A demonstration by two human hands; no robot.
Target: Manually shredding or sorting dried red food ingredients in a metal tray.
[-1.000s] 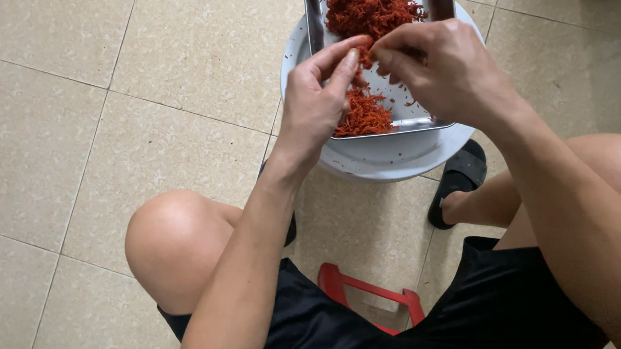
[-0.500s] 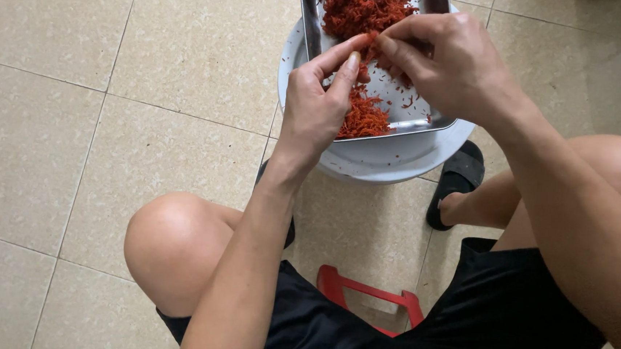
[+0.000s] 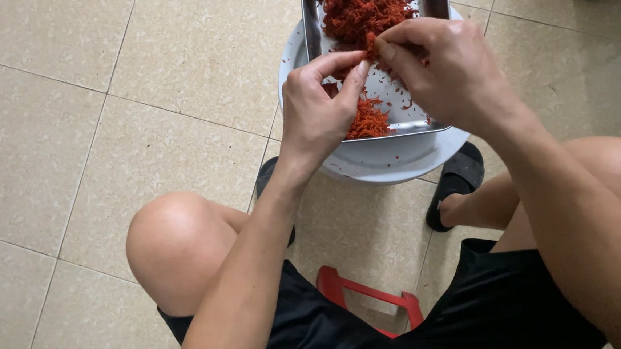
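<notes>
Head view, looking straight down: nearest the camera sits the person's lap in black shorts (image 3: 519,320), with the red plastic low stool (image 3: 371,297) showing between the thighs and the bare left knee (image 3: 174,249) bent out over the beige tiled floor (image 3: 75,107). A black slide sandal (image 3: 457,179) is on the right foot, just beside the basin.

Farther out, both forearms reach forward and meet over the round white plastic basin (image 3: 391,162), which carries a rectangular stainless-steel tray (image 3: 311,14) across its top. The left hand (image 3: 319,106) is curled, its thumb and forefinger pinching toward the right hand (image 3: 445,71), whose fingertips close on a small piece of red chilli (image 3: 370,44). That piece is held between the two hands, the fingertips almost touching, just above the tray's middle.

Directly below the left hand lies a small heap of red chilli shreds (image 3: 369,120) at the tray's near edge. Beyond both hands, at the far end of the tray, sits the large mound of red chilli shreds (image 3: 362,7). The tray's long axis runs away from the person, so near heap, hands and far mound fall in one line.
</notes>
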